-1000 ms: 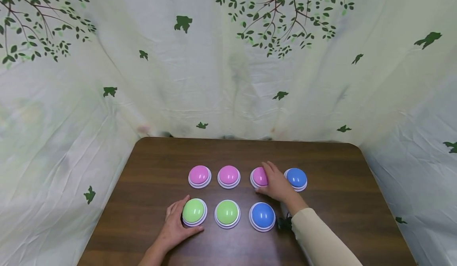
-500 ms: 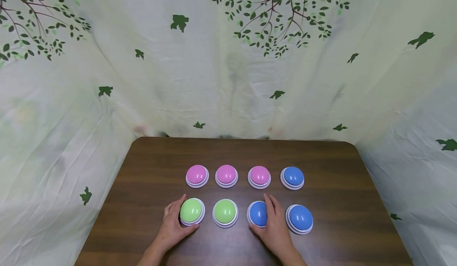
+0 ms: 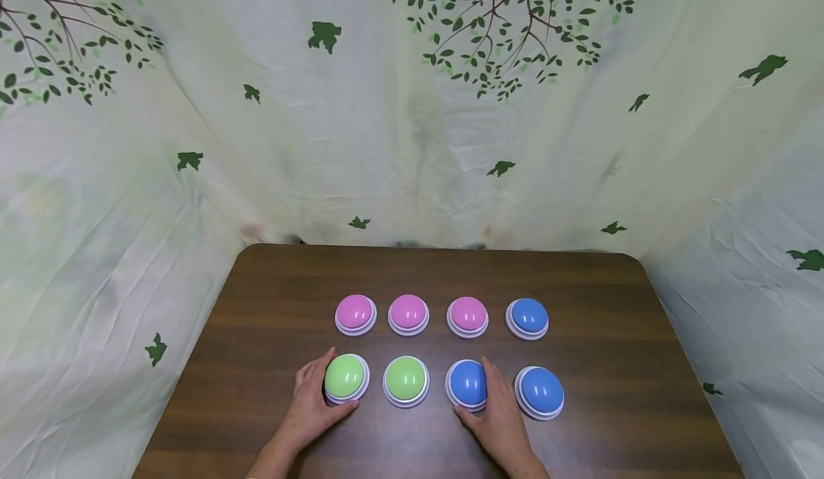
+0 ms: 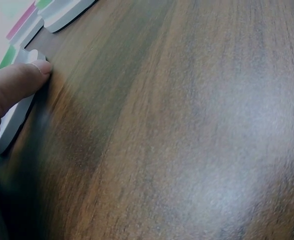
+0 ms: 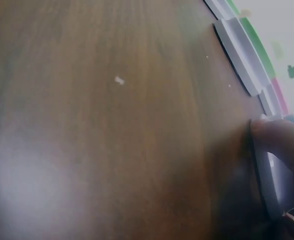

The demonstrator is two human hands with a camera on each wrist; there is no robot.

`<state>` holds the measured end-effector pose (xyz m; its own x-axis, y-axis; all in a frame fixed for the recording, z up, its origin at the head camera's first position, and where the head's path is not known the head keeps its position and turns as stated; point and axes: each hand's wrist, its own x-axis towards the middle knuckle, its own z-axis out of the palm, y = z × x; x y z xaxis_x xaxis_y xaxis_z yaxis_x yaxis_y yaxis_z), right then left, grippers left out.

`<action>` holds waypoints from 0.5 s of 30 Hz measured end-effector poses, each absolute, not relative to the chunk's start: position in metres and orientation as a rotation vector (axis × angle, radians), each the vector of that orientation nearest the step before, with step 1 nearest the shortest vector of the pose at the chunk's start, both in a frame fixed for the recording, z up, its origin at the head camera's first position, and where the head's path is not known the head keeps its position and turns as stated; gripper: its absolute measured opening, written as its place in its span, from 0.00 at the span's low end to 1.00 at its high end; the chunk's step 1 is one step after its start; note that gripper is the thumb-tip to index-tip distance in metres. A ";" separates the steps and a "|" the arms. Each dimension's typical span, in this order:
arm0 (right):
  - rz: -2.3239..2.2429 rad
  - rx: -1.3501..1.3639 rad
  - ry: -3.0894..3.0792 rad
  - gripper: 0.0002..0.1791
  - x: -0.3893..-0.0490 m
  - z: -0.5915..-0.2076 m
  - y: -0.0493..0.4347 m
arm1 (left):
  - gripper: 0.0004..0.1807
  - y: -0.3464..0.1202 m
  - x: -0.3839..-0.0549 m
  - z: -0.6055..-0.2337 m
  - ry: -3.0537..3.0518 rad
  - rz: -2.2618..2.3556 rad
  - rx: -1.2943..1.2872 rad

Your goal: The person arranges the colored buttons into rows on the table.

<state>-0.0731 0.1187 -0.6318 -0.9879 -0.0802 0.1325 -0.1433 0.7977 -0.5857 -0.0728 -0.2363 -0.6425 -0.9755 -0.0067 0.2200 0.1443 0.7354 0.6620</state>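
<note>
Dome-topped push buttons with white bases stand in two rows on the table. My left hand point(image 3: 312, 404) holds the front-left green button point(image 3: 344, 376), fingers along its left side and thumb at its near rim. In the left wrist view the thumb point(image 4: 16, 82) touches the white base. My right hand point(image 3: 501, 422) holds a blue button point(image 3: 468, 382) in the front row, fingers along its right side. Its thumb point(image 5: 279, 137) presses the base edge in the right wrist view. Between the hands sits a second green button point(image 3: 405, 379). Another blue button point(image 3: 541, 391) stands just right of the right hand.
Behind them is a row with three pink buttons, the left one point(image 3: 355, 313), middle one point(image 3: 408, 313) and right one point(image 3: 468, 315), plus a blue button point(image 3: 528, 317). The brown wooden table point(image 3: 605, 329) ends at a pale curtain point(image 3: 386, 136) printed with leaves.
My right hand has come back from the right pink button in the rear row to the front blue button, then shifted slightly right. My left hand has stayed at the green button.
</note>
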 end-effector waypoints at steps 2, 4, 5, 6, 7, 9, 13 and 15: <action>0.949 0.168 -2.897 0.56 -0.074 -0.631 0.119 | 0.59 -0.236 -0.073 -0.642 -2.731 -1.065 -0.108; 0.950 0.160 -2.912 0.56 -0.074 -0.630 0.119 | 0.59 -0.236 -0.073 -0.642 -2.733 -1.064 -0.106; 0.953 0.152 -2.918 0.56 -0.074 -0.630 0.119 | 0.59 -0.236 -0.073 -0.642 -2.733 -1.063 -0.108; 0.957 0.148 -2.923 0.56 -0.074 -0.629 0.119 | 0.59 -0.236 -0.073 -0.642 -2.733 -1.060 -0.109; 0.965 0.144 -2.925 0.56 -0.074 -0.629 0.119 | 0.59 -0.236 -0.072 -0.642 -2.733 -1.057 -0.110; 0.981 0.146 -2.924 0.56 -0.074 -0.629 0.119 | 0.59 -0.235 -0.072 -0.642 -2.733 -1.053 -0.111; 1.005 0.143 -2.926 0.56 -0.074 -0.630 0.120 | 0.59 -0.235 -0.072 -0.642 -2.735 -1.051 -0.110; 1.006 0.139 -2.931 0.56 -0.075 -0.631 0.120 | 0.60 -0.235 -0.073 -0.642 -2.740 -1.047 -0.109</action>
